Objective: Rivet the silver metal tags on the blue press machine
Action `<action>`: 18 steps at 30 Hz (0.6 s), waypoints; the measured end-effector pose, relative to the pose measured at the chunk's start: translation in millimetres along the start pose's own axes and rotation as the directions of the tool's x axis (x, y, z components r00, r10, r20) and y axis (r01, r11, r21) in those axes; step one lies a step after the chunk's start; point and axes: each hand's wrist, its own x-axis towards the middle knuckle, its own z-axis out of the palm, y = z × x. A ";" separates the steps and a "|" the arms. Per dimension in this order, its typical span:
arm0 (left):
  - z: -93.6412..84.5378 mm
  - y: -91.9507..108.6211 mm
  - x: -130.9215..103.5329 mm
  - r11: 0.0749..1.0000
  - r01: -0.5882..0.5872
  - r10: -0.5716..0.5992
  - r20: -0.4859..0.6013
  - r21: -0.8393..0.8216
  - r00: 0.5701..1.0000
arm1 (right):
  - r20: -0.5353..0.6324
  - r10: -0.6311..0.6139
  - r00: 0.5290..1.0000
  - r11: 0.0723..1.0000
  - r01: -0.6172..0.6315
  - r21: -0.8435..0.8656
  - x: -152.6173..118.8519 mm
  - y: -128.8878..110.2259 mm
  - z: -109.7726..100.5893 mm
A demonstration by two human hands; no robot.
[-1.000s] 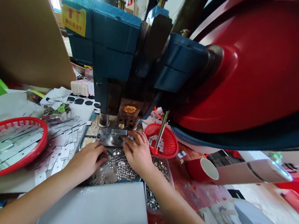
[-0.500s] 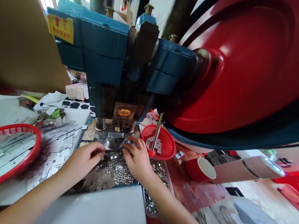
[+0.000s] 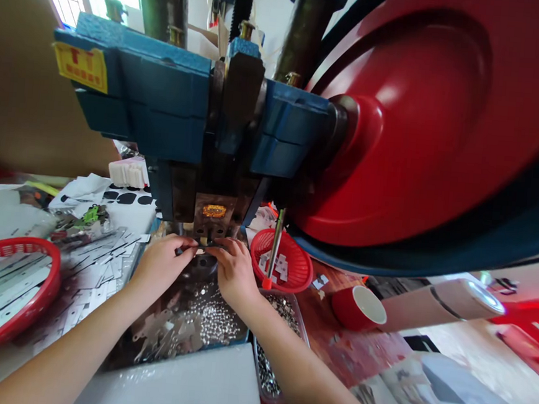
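Both hands are at the die of a blue press [image 3: 166, 94], under its ram [image 3: 215, 213]. My left hand [image 3: 164, 265] reaches in from the left with thumb and fingers pinched together. From the right, my right hand [image 3: 238, 280] meets it, fingers bent and closed at the same spot. Whatever small part they hold between them is too small and too hidden to name. Just below lies a dark plate with many small shiny metal pieces [image 3: 216, 319] and flat thin metal plates [image 3: 159, 333].
A red basket [image 3: 52, 291] of flat plates stands left, beside loose strips [image 3: 98, 269]. To the right are a smaller red basket [image 3: 303, 245] with a rod [image 3: 276, 246], a tub of metal bits [image 3: 269, 367], a red cup [image 3: 352, 308] and a large red flywheel [image 3: 419, 133].
My hands have moved forward to the die and closer to each other, and the right fingers have closed in. The camera view has shifted slightly, so the press sits further left.
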 end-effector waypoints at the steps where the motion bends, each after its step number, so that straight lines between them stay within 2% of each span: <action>1: 0.6 -1.3 0.5 1.000 -0.013 0.013 -0.009 0.014 1.000 | 0.009 0.004 1.000 1.000 -0.004 -0.008 0.4 0.1 0.5; 7: 4.8 -9.5 4.6 0.995 -0.086 0.087 -0.032 0.048 0.996 | 0.081 -0.001 0.997 0.994 0.010 -0.107 0.4 -0.3 -0.5; 13: 18.6 -21.7 13.0 0.990 -0.123 0.119 -0.058 -0.069 0.991 | 0.161 -0.060 0.985 0.971 0.095 -0.219 6.2 -10.7 -5.3; 16: 20.5 -21.8 13.2 0.990 -0.119 0.113 -0.083 -0.076 0.990 | 0.136 -0.021 0.991 0.995 0.034 -0.098 7.4 -7.9 -5.4; 18: 15.9 -21.1 10.1 0.992 -0.101 0.092 -0.112 -0.079 0.989 | 0.048 0.063 0.997 0.993 -0.067 0.094 0.9 0.4 -6.8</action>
